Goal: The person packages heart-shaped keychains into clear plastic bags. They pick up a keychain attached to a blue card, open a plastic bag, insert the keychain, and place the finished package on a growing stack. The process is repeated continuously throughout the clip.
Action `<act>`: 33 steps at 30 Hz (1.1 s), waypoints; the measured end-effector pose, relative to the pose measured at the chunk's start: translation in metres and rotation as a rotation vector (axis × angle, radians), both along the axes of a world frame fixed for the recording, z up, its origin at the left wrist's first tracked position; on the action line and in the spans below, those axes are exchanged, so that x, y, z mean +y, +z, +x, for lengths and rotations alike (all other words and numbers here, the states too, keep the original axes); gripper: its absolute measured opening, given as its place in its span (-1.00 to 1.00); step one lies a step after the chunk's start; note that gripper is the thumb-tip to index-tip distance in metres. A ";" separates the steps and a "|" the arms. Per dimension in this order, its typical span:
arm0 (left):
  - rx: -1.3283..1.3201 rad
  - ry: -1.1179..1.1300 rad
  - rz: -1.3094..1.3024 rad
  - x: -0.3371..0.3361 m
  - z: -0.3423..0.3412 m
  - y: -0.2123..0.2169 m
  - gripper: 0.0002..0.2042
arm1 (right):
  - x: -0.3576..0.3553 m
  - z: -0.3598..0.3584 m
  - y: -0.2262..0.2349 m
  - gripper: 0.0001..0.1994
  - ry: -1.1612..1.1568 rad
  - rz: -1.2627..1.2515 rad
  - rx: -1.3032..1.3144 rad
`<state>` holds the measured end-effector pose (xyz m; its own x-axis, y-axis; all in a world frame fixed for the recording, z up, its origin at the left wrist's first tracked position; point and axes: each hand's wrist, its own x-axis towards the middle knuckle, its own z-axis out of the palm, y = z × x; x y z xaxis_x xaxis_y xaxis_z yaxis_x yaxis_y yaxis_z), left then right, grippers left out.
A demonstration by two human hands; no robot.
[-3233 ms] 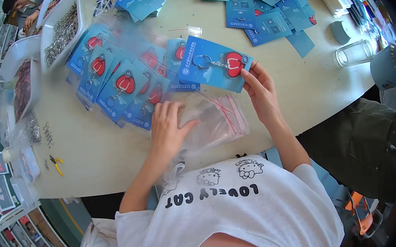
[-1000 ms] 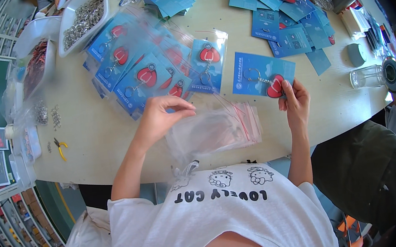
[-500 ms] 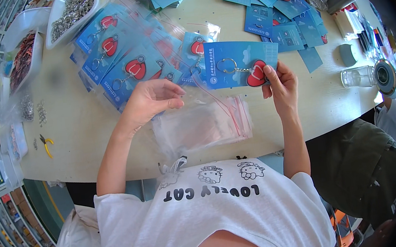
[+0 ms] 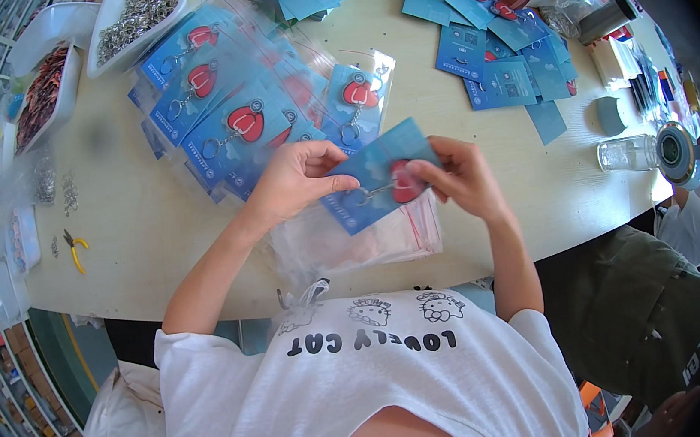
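Between my two hands a blue card [image 4: 378, 148] is held at a tilt, with a keychain with a red heart-like charm [image 4: 404, 181] on its face. The thumb and fingers of my right hand [image 4: 464, 178] pinch its right end beside the charm. My left hand [image 4: 302, 176] closes its thumb and fingers on the card's left edge, near the metal ring. Below the card lies a stack of clear plastic zip bags [image 4: 344, 241], partly covered by it. Just beyond, a bagged card with a red keychain [image 4: 357, 92] rests on the table.
Many bagged keychain cards [image 4: 228, 129] are piled at the left. Loose blue cards [image 4: 507, 84] spread at the right back. White bins [image 4: 95, 62] stand far left, with yellow-handled pliers [image 4: 77, 249] nearer. A glass jar [image 4: 628, 154] lies at the right, beside another person's hand.
The card has moved left and toward me and is now tilted. My left hand has come over to its left edge and closed on it. My right hand keeps its hold.
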<state>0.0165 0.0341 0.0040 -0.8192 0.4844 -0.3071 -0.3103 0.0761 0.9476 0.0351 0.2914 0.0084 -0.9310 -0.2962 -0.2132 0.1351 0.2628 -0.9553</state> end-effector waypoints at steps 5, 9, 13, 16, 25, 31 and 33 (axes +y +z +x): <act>-0.016 -0.030 0.038 0.002 0.004 -0.012 -0.82 | -0.018 0.008 -0.012 -0.77 0.066 0.034 -0.035; -0.005 0.023 -0.019 -0.001 0.001 -0.007 -0.82 | -0.017 0.011 -0.011 -0.80 -0.139 -0.059 0.079; 0.035 0.077 -0.058 0.000 -0.001 -0.011 -0.80 | -0.013 0.013 -0.012 -0.86 -0.188 -0.046 0.199; 0.053 0.041 0.008 0.009 0.003 -0.001 -0.82 | -0.013 0.016 -0.010 -0.90 -0.086 0.014 0.197; 0.147 -0.103 -0.010 0.021 0.017 0.020 -0.83 | -0.001 0.009 0.000 -0.85 0.262 -0.043 0.178; 0.342 -0.090 -0.180 0.024 0.024 0.050 -0.81 | -0.002 0.014 -0.005 -0.82 0.343 -0.248 -0.125; 0.576 -0.078 -0.316 0.026 0.024 0.051 -0.78 | -0.002 0.013 -0.005 -0.81 0.443 -0.079 -0.015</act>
